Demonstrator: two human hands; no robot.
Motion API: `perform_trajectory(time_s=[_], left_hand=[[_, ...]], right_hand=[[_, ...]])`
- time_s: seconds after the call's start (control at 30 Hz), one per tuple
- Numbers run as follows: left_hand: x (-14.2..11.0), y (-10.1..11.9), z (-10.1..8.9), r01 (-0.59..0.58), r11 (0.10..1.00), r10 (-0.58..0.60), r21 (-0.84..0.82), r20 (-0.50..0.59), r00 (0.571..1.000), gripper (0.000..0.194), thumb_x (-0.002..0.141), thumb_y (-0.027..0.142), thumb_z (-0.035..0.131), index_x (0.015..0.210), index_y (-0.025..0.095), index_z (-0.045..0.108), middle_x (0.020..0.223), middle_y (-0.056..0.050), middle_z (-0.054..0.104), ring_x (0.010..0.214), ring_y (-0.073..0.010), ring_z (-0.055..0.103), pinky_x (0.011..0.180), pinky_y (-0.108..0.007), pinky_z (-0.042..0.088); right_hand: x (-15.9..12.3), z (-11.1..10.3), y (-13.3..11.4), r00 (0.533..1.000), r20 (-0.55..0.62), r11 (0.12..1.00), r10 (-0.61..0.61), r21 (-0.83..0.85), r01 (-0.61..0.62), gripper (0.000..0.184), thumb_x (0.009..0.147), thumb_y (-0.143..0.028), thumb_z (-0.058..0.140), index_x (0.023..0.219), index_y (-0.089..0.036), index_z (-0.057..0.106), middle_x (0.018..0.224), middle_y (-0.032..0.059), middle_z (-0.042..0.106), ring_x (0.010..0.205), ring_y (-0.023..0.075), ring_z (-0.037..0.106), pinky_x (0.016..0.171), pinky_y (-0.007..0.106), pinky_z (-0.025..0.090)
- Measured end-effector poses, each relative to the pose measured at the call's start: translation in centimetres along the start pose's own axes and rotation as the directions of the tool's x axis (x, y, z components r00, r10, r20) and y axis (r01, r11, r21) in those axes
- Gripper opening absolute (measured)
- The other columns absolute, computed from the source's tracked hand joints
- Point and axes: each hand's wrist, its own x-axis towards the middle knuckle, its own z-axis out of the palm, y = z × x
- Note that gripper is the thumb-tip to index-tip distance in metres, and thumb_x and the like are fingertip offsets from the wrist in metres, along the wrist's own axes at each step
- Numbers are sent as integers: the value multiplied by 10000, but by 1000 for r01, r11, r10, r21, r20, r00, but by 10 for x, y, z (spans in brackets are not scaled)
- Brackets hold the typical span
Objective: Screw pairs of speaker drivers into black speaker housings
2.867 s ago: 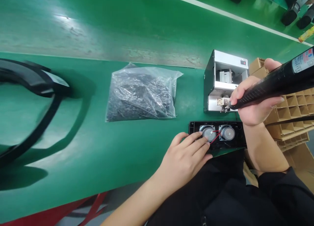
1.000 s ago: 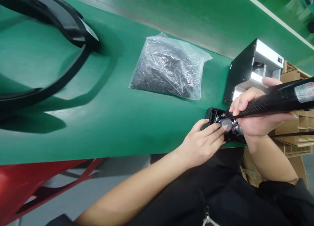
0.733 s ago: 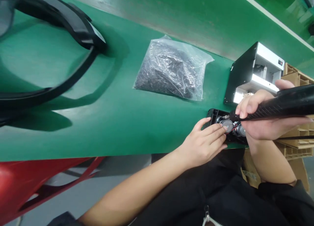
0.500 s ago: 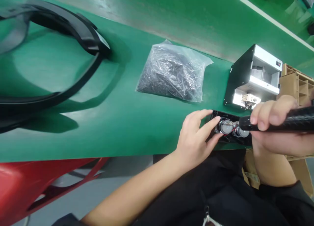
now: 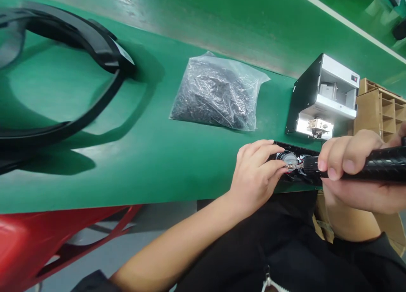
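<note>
My right hand (image 5: 352, 165) is wrapped round a thick black electric screwdriver (image 5: 380, 164), its metal bit pointing left. Beneath the bit lies a black housing (image 5: 311, 148) with two round silver speakers; the left speaker (image 5: 289, 158) shows more plainly, while the screwdriver partly covers the right one (image 5: 305, 159). Thin red wires run between them. My left hand (image 5: 256, 171) reaches over the housing's left end, thumb and fingertips closed together at the tip of the bit. Whatever small part they pinch is hidden.
A clear plastic bag (image 5: 218, 93) of small dark parts lies on the green table (image 5: 142, 165). Behind the housing stands a black and silver machine (image 5: 323, 97), with a cardboard compartment box (image 5: 368, 110) to its right. A black headband-like object (image 5: 85, 42) rests at left, above a red chair (image 5: 47, 241).
My left fingers have drawn together at the bit's tip, where they were spread on the housing before. The screwdriver has shifted slightly left and down. The whole view has slid a little.
</note>
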Motion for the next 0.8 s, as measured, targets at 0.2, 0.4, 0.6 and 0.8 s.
perform_trajectory(time_s=[0.2,0.4,0.6,0.8], left_hand=[[4,-6,-2,-31,999,34,-41,86,996,84,1056,301,755,1099,233,778,1217,-79,834,1257,-285,730,1075,-485,514],[-6,-3,-11,-139,989,141,42,-27,990,247,1030,362,804,1212,212,731,1237,-99,843,1157,-268,768,1024,-452,515],[-23,-2,-7,-312,942,300,126,108,948,96,1038,234,794,1130,208,785,1172,-6,881,1114,-215,797,1007,-391,487],[-27,-4,-2,-310,940,291,144,139,946,104,1017,209,809,1121,213,799,1205,-23,875,1183,-229,780,1018,-401,485]], right_hand=[[3,-11,8,990,142,1000,14,14,-16,501,953,-763,660,1113,-291,718,598,-41,720,385,182,571,425,380,575],[16,-14,53,970,127,976,-208,89,197,624,862,-836,677,1201,-319,764,629,-59,691,359,149,518,360,315,510],[19,-12,70,974,133,982,-186,63,179,651,941,-858,551,1188,-306,792,619,-46,669,370,138,524,382,284,512],[17,-11,79,974,124,974,-190,-96,203,854,912,-994,265,1199,-362,763,548,-68,604,330,145,467,350,278,472]])
